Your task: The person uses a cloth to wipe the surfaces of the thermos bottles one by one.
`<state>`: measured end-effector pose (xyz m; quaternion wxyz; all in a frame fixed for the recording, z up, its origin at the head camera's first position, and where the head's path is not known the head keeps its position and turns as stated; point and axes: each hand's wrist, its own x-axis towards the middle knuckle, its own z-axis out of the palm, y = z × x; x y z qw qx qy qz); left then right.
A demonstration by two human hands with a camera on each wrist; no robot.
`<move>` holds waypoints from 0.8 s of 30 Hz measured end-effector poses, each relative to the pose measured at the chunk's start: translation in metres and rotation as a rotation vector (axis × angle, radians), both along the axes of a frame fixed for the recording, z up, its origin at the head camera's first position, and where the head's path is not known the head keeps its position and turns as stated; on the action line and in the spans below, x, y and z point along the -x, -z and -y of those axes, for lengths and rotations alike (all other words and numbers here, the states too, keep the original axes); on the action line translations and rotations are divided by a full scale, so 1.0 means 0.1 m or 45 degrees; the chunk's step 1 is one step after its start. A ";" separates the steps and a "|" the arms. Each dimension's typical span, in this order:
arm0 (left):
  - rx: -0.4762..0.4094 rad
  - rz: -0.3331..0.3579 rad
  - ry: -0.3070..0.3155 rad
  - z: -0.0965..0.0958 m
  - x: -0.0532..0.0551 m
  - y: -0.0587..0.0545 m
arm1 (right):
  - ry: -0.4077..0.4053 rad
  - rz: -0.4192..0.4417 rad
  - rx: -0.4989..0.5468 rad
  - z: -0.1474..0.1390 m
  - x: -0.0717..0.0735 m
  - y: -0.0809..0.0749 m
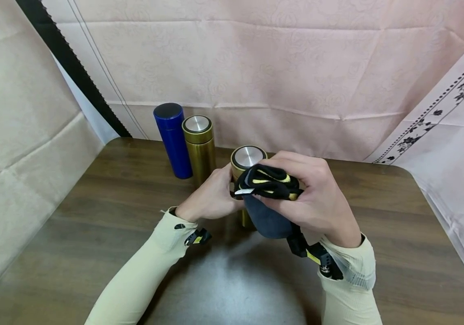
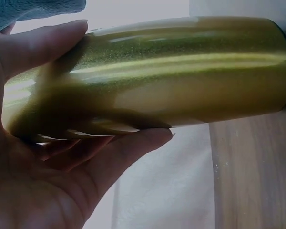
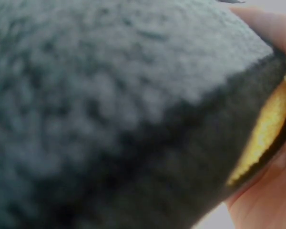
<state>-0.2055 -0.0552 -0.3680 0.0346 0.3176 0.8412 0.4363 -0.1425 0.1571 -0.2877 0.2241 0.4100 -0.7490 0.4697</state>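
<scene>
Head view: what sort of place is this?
Probably an improvised indoor recording booth: pale cloth hangs behind and on both sides of a wood-grain tabletop, and a small black device sits at each wrist.

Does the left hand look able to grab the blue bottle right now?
Probably not: the left hand is gripping a gold bottle, and another gold bottle stands between that hand and the blue bottle.

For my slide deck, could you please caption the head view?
Left hand grips a gold flask, right hand holds a folded cloth; a blue flask and second gold flask stand nearby.
</scene>
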 end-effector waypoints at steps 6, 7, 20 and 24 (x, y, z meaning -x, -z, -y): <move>-0.019 0.064 0.009 0.02 0.00 0.05 | -0.004 0.007 0.004 0.00 -0.01 -0.02; -0.022 0.069 0.012 0.02 0.00 0.06 | -0.005 0.007 0.006 0.00 -0.01 -0.02; -0.009 0.137 0.086 0.00 0.02 0.06 | 0.008 0.001 0.001 -0.03 0.01 -0.02; 0.002 0.140 0.105 -0.05 0.01 0.09 | 0.028 0.002 0.003 -0.05 0.00 -0.01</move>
